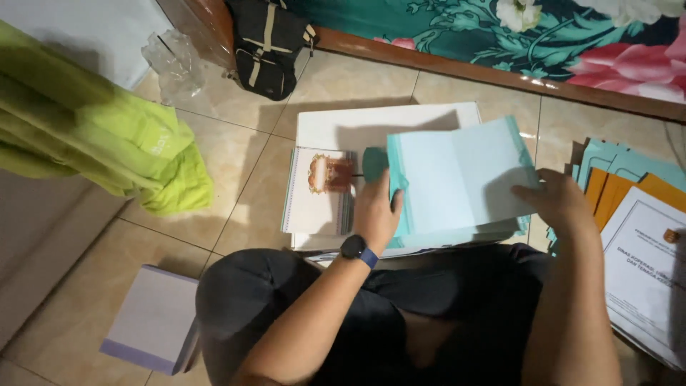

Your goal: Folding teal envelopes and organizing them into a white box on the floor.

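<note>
I sit on a tiled floor with a low white board (371, 125) in front of my knees. My left hand (376, 212), a dark watch on its wrist, grips the left edge of an open pale teal folder (457, 179). My right hand (554, 200) rests on the folder's right side, fingers spread over the paper. The folder lies on a stack of similar teal sheets (464, 236). To the left of it lies a white document with a gold and brown emblem (318, 193).
A lime green cloth (107, 136) hangs at the left. A white paper ream (153, 318) lies by my left knee. Teal and orange folders and a printed sheet (636, 221) pile at the right. A black bag (266, 43) and floral bedding (543, 36) sit behind.
</note>
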